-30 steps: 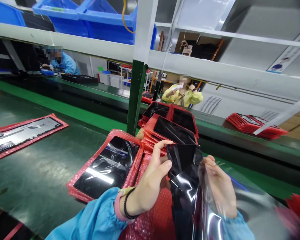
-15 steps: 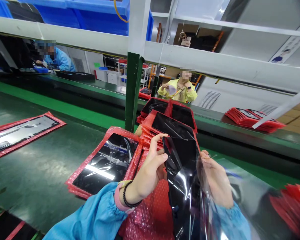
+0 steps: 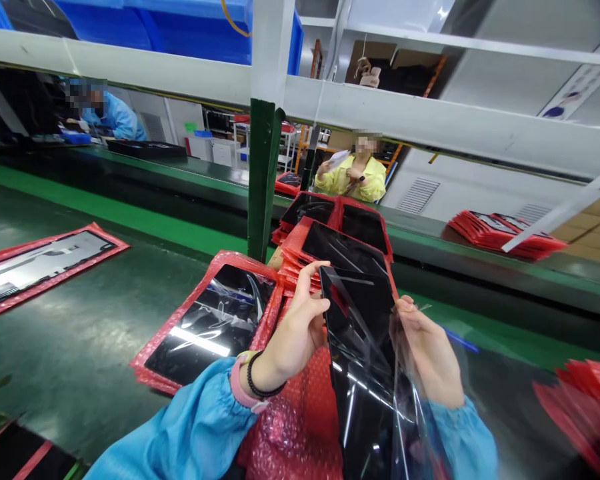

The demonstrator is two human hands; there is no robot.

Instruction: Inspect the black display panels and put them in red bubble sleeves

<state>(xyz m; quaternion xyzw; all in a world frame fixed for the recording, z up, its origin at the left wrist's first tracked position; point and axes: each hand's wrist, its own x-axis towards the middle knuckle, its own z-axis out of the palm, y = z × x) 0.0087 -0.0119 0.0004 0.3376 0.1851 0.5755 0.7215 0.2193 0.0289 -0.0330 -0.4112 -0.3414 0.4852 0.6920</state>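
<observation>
I hold a glossy black panel (image 3: 365,373) upright in front of me, over red bubble wrap (image 3: 300,433). My left hand (image 3: 293,337) grips its left edge near the top corner. My right hand (image 3: 427,353) is at the panel's right edge and pinches a clear plastic film (image 3: 410,427) that hangs loose from the panel's face. Both sleeves are light blue. A black bead bracelet sits on my left wrist.
Another black panel on a red bubble bag (image 3: 207,327) lies left of my hands. A stack of such bags (image 3: 340,247) stands behind, by a green post (image 3: 260,180). More lie far left (image 3: 40,263) and right (image 3: 500,233). Two people work across the belt.
The panel has tilted more upright and risen slightly. The clear film has pulled further off its face on the right side. My hands keep their hold.
</observation>
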